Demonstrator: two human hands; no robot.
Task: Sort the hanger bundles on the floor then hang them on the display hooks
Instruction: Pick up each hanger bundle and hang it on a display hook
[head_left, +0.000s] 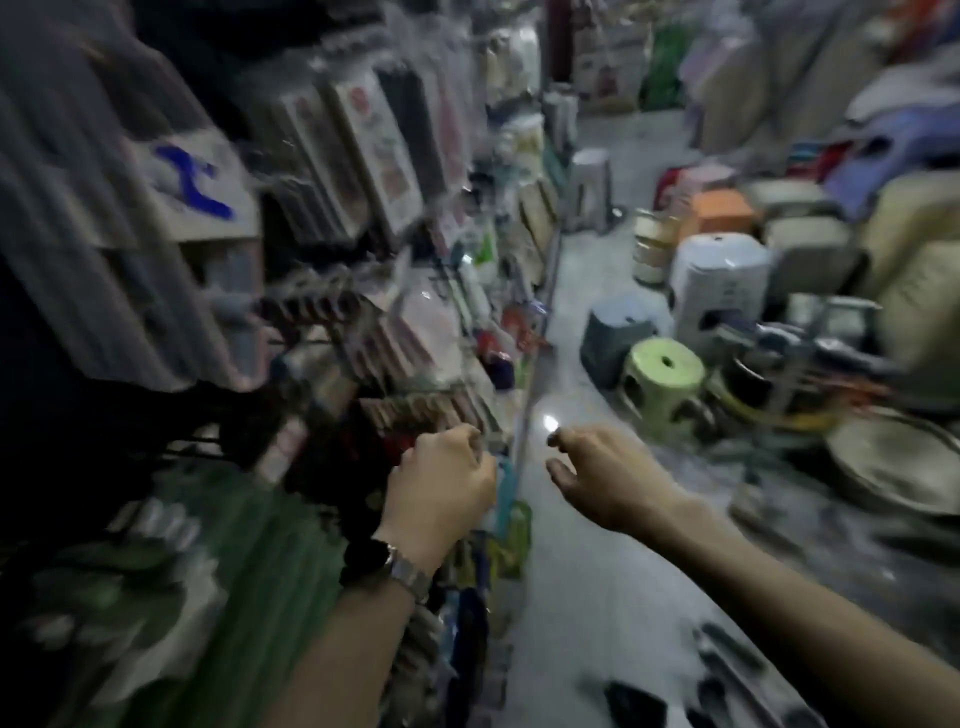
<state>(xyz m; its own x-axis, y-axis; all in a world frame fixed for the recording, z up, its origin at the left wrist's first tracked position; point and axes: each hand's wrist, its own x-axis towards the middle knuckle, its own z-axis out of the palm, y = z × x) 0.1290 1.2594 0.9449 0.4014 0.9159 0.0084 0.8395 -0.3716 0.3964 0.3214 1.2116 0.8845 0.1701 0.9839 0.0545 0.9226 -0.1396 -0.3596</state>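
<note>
Head view, and a blurry one: the left hand (441, 480) is up against the display rack (332, 312), fingers curled into a fist, but whether they grip anything can't be told. The right hand (602, 475) hovers over the floor (571, 597), fingers loosely bent, nothing in them. Dark shapes, likely the hanger bundles (727, 660), lie on the floor below the right forearm. Best play, probably: pick one sorted bundle, let the left steady a free hook, and slide the bundle on squarely
</note>
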